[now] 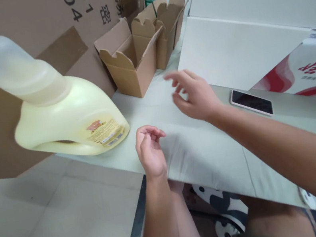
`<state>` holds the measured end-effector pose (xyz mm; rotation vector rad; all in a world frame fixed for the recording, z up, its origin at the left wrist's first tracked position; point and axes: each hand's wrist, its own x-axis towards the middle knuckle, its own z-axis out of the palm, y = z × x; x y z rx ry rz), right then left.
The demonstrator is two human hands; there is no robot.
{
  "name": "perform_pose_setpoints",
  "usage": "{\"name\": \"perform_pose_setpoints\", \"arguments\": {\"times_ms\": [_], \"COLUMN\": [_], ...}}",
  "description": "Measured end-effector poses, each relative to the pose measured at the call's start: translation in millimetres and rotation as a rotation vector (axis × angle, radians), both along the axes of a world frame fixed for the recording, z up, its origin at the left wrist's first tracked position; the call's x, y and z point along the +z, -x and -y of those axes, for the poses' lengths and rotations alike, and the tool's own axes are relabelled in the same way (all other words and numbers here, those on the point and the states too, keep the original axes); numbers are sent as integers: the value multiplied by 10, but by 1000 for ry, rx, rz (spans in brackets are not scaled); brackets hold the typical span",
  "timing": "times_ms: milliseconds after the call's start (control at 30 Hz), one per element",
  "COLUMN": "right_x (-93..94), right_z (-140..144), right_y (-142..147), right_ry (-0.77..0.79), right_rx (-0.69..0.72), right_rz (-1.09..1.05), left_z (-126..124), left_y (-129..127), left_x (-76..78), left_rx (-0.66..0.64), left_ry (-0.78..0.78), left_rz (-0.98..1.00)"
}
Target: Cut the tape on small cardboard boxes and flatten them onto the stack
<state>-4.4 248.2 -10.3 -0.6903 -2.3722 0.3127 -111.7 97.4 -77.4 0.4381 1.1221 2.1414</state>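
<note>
A pale yellow plastic bottle (67, 117) with a translucent cap stands on the table's left corner; it looks tilted in this view. My left hand (150, 152) hovers over the table edge just right of the bottle, fingers loosely curled, holding nothing. My right hand (193, 94) is raised above the table's middle with fingers spread and empty, pointing toward the open brown cardboard boxes (133, 60) at the back.
A large brown carton (39, 25) stands behind the bottle. White cartons (238, 40) fill the back right, one with red print (305, 73). A black phone (251, 102) lies on the table (206, 155). Tiled floor lies to the left.
</note>
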Motion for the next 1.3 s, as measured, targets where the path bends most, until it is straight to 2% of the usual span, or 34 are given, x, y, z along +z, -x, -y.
{"name": "perform_pose_setpoints", "arguments": {"times_ms": [67, 133, 200, 233, 300, 367, 467, 533, 600, 700, 733, 800, 900, 967, 1067, 1200, 1300], "right_x": [-37, -112, -172, -180, -137, -32, 113, 111, 11, -238, -317, -439, -530, -566, -634, -748, -819], "right_z": [-298, -588, -798, -845, -786, -519, 140, 606, 994, 1336, 1384, 1409, 1363, 1337, 1331, 1349, 1363], "right_y": [556, 943, 1111, 1105, 921, 540, -269, -858, -1385, -1902, -1987, -2050, -2014, -2000, -2046, -2143, -2183], "right_ry": [33, 21, 3, -8, -31, -36, 52, 128, 217, 201, 177, 157, 271, 392, 483, 428, 397], "right_rx": [18, 13, -42, -65, -80, -68, -136, -195, -255, -277, -295, -346, -357, -339, -333, -191, -85], "right_rz": [27, 28, 67, 76, 50, -29, -160, -254, -330, -423, -438, -477, -586, -668, -742, -781, -828], "left_z": [16, 28, 32, 32, 30, 28, 25, 19, 9, -9, -17, -39, -86, -111, -120, -172, -309], "left_y": [30, 48, 48, 42, 28, 20, 34, 38, 6, -133, -195, -317, -448, -496, -541, -579, -576], "left_x": [-6, -6, -7, -8, -9, -10, -22, -35, -39, -12, 3, 23, 3, -37, -80, -34, 70], "left_rx": [7, 12, 7, 8, 59, 205, 470, 516, 369, -42, -144, -234, -201, -151, -86, -140, -210], "left_ry": [-14, -17, -11, -7, 2, 4, 13, 28, 15, -70, -107, -185, -278, -278, -175, 48, 91], "left_rz": [-16, -15, -14, -22, -55, -110, -180, -178, -176, -195, -211, -287, -485, -570, -633, -652, -806]}}
